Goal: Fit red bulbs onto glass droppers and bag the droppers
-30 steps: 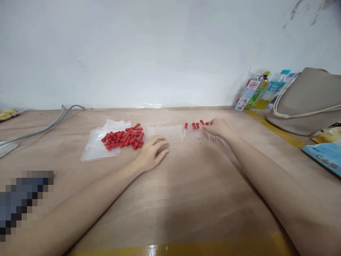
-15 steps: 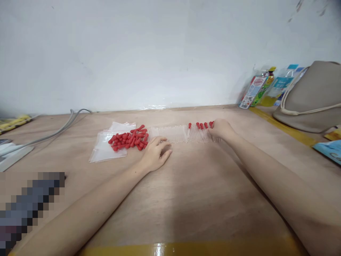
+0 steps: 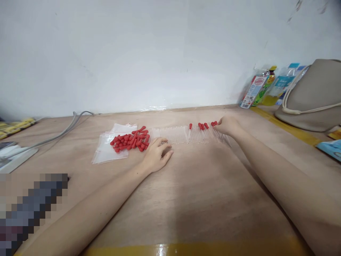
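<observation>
My left hand [image 3: 156, 155] rests on the table with fingers apart, its fingertips at the near edge of a row of thin clear tubes [image 3: 173, 135]. Left of it, a heap of red rubber bulbs [image 3: 130, 140] lies partly on clear plastic bags [image 3: 106, 149]. At the row's right end my right hand [image 3: 229, 126] is closed, fingers pinched at a red-capped dropper. Several droppers with red bulbs [image 3: 202, 126] lie among the tubes to its left. The fingers partly hide the tubes beneath.
Bottles [image 3: 279, 87] and a carton [image 3: 252, 90] stand by the wall at right, beside a grey bag [image 3: 311, 92] with a cord. Grey cables [image 3: 68, 128] cross the left side. Yellow tape [image 3: 287, 128] runs along the table's right side. A blurred-out dark object lies at lower left.
My right hand has shifted slightly right, and the red bulbs by its fingers now sit apart from those to their left. My left hand stays in place; the view has moved slightly.
</observation>
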{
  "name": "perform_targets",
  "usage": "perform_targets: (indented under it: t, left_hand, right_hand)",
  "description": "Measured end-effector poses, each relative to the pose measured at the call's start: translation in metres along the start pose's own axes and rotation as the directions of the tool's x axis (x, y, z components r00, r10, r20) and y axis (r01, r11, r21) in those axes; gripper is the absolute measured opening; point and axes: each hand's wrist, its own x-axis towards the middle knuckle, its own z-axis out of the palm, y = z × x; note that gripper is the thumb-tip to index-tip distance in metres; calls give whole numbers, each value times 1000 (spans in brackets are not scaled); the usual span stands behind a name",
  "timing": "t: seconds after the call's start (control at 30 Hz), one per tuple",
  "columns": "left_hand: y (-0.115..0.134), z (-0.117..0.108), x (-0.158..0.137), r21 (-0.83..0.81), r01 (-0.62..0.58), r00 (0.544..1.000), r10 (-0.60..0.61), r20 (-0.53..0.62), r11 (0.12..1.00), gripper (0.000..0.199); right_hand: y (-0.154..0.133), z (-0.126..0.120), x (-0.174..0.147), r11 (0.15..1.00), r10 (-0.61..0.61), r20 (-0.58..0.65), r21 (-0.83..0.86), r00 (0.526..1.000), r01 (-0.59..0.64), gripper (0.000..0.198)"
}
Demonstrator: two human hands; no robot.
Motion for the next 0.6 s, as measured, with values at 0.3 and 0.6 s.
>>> perform_targets:
  t: [0.3,0.6]
  left_hand:
    - [0,1,-1,-5,2,1000,-2,6,1000,18]
    - [0,0,0,5,7,1000,-7,13,1000,18]
  right_hand:
    - [-1,14,3,998,-37,74,-57,997,42,20]
    - [-3,11,2,999,-12,52,-40,999,14,36]
